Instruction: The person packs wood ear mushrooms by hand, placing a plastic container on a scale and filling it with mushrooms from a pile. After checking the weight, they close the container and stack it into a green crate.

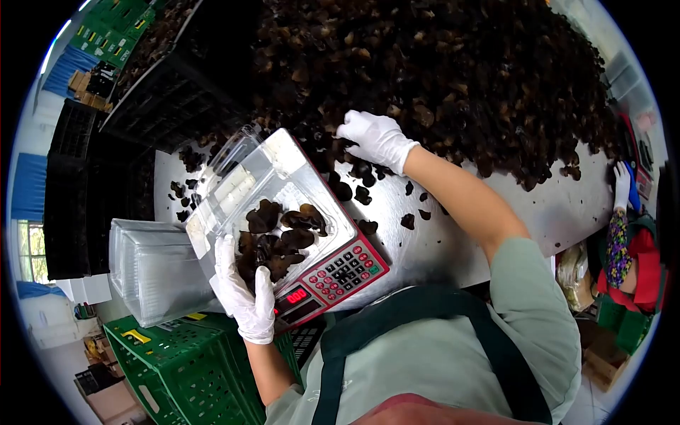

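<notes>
My left hand (244, 294), in a white glove, grips the near left side of a clear plastic container (329, 244), thumb inside and fingers along the edge. Several dark brown wood ear mushrooms (265, 244) lie in the container, which rests on a red and silver digital scale (347, 273) with a lit red display. My right hand (379, 140), gloved too, reaches to the near edge of a large heap of wood ear mushrooms (439, 78). Its fingers are curled down around dark pieces, and the fingertips are partly hidden.
Nested clear containers (152, 273) stand left of the scale, above a green crate (191, 361). Black crates (170, 99) stand at the back left. Loose mushroom pieces are scattered on the metal table (496, 205). At far right, another person's gloved hand (622, 185) shows.
</notes>
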A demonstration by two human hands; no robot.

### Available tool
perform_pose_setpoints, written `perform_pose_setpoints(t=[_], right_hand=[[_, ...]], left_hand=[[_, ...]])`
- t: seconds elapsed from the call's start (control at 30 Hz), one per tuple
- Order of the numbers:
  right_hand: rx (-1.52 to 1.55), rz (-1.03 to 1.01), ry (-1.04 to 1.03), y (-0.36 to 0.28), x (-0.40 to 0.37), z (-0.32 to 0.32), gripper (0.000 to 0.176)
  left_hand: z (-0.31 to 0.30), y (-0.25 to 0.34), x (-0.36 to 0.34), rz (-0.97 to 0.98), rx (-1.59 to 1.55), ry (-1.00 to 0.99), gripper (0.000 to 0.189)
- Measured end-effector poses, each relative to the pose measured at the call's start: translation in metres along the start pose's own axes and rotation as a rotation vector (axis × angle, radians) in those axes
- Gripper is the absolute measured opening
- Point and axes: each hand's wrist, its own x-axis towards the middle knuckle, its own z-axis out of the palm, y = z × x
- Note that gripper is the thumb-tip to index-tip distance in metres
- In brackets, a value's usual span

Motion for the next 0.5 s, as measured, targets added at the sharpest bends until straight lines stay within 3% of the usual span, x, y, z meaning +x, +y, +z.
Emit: perform_pose_setpoints(t=[0.1, 0.17, 0.33, 0.43, 0.5], right_hand=[[0.140, 0.090, 0.006, 0.011, 0.001, -0.011, 0.027], [0.219, 0.013, 0.198, 0.027, 0.001, -0.014, 0.029], [0.883, 0.217, 0.197, 0.011, -0.003, -0.073, 0.035], [0.917, 0.025, 0.182, -0.044, 0.000, -0.109, 0.030], [0.874, -0.220, 0.162, -0.091, 0.007, -0.115, 0.031]], left_hand=[[-0.004, 0.001, 0.002, -0.007, 0.009, -0.011, 0.068], [-0.007, 0.004, 0.005, -0.010, 0.017, -0.003, 0.070], [-0.009, 0.002, 0.008, 0.047, -0.077, -0.003, 0.071], [-0.010, 0.000, 0.007, -0.016, -0.266, 0.082, 0.068], [-0.010, 0.003, 0.009, -0.012, -0.343, 0.135, 0.066]])
